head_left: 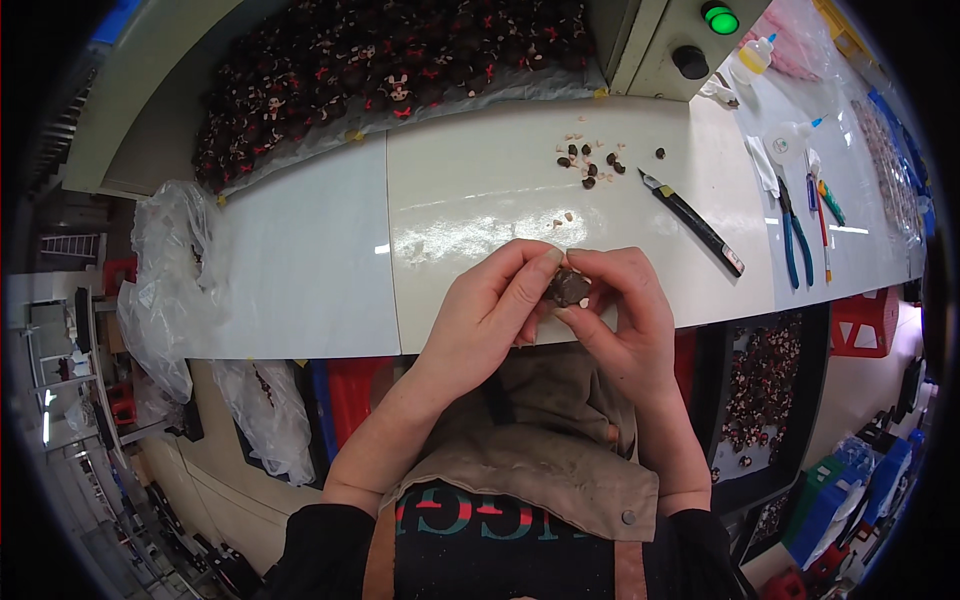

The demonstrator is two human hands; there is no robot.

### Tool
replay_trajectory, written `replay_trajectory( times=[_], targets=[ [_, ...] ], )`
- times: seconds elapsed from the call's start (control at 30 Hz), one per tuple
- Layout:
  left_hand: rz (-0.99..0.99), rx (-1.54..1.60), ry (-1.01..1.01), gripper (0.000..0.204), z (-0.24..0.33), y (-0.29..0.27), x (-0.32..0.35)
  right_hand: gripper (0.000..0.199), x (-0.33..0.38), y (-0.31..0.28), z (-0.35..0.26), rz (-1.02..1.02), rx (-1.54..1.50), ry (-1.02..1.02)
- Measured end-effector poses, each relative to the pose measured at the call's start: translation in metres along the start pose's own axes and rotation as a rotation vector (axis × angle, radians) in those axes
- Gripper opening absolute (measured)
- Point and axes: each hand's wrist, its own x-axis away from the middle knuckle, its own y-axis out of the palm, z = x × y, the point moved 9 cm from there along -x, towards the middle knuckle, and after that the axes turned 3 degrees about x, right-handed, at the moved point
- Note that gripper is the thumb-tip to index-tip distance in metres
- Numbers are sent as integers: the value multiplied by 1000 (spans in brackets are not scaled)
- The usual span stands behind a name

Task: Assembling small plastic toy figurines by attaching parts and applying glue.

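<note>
Near the front edge of the white table [470,180], a small dark brown figurine part [569,288] with pale pink bits at its side is pinched between my two hands. My left hand [485,315] grips it with thumb and fingertips from the left. From the right, the thumb and fingers of my right hand [630,310] close on it too. Just beyond my hands lie a couple of pale pink scraps [563,219]. Farther off is a loose group of small dark brown pieces [590,170] mixed with pink bits. A craft knife [690,221] rests to their right.
Many dark figurines with red parts [400,70] fill a lined machine bed at the back. Blue-handled pliers [793,235], a thin brush [825,240] and bottles [755,55] lie at the right. Plastic bags [170,270] hang at the left; a tray of parts [760,400] stands below right.
</note>
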Motion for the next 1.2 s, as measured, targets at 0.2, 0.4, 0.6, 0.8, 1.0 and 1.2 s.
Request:
replay_trajectory(
  times=[0.2,0.4,0.6,0.8,1.0,1.2],
  targets=[
    [5,-96,45,28,3,6,1,40,5,3,7,9,-34,63],
    [-2,-123,56,29,4,6,2,41,7,5,3,54,32,37],
    [-80,-87,-25,28,0,7,-1,41,8,4,-1,105,74,-49],
    [-162,-83,-67,30,2,14,-2,42,11,4,-3,141,95,-95],
    [-243,-80,-144,38,7,20,3,41,12,-1,-1,190,114,-107],
    [-255,-121,-123,49,3,20,4,43,12,0,-7,189,209,-188]
  ],
)
